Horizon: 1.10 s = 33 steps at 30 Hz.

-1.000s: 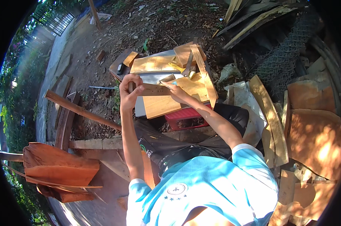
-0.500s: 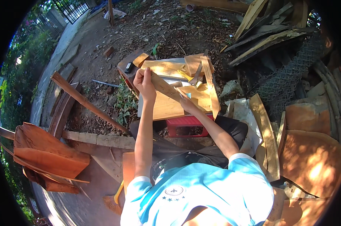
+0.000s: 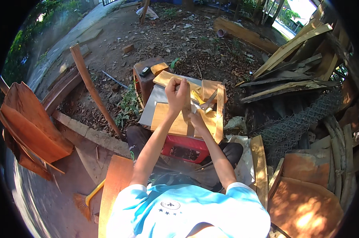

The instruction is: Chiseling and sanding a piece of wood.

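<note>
My left hand is raised over the work table, its fingers closed round the upper end of a narrow wooden board. That board now stands nearly edge-on to the view. Just below, my right hand is closed at the lower end of the same board; its fingertips are partly hidden. Flat wooden planks lie on the table under my hands. To their right rest a yellow-handled brush and a wooden strip.
A red plastic stool is under the table's near side. A small black case sits on a block at the far left. A slanting pole and curved bark-like sheets stand left; scrap wood and wire mesh lie right.
My left hand has moved right and a little down, and the board has turned from slanting to nearly upright. The view has also shifted, showing more ground at the far right.
</note>
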{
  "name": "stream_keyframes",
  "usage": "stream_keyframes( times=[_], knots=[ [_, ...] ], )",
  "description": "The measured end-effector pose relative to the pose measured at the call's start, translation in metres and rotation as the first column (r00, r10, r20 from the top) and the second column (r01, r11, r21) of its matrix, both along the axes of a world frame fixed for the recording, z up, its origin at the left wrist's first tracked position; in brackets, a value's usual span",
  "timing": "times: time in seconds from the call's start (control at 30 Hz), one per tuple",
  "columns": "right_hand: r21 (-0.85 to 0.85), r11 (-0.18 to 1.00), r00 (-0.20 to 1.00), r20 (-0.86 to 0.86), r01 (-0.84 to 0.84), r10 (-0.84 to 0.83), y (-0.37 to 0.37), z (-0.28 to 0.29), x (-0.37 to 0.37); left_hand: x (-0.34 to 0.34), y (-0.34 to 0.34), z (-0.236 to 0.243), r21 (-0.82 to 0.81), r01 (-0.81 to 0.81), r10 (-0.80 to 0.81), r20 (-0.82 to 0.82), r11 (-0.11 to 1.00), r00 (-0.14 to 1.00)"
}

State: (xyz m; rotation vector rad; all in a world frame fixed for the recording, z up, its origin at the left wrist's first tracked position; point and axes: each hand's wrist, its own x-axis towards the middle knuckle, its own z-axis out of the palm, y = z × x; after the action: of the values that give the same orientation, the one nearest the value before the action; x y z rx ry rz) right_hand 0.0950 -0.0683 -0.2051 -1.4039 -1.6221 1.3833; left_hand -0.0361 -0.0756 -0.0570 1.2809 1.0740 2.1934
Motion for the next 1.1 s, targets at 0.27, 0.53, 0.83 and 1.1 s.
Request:
stream_keyframes(
  times=[0.27, 0.53, 0.83, 1.1],
  knots=[
    [0.383, 0.92, 0.94, -0.338, 0.087, 0.052, -0.014, 0.012, -0.014, 0.026, 0.007, 0.014, 0.012, 0.035, -0.036, 0.125, 0.999, 0.991],
    [0.396, 0.918, 0.856, -0.463, -0.032, 0.23, -0.021, 0.168, -0.033, -0.004, 0.021, 0.001, 0.046, -0.065, 0.066, -0.014, 0.997, 0.998],
    [0.04, 0.997, 0.968, -0.244, 0.066, -0.054, -0.027, 0.027, -0.016, -0.028, 0.01, -0.005, 0.059, -0.049, 0.048, 0.021, 0.997, 0.999],
    [0.412, 0.9, 0.835, -0.539, 0.145, 0.112, -0.033, 0.146, -0.027, 0.012, 0.004, 0.002, 0.045, -0.046, 0.049, -0.079, 0.998, 0.996]
  ],
)
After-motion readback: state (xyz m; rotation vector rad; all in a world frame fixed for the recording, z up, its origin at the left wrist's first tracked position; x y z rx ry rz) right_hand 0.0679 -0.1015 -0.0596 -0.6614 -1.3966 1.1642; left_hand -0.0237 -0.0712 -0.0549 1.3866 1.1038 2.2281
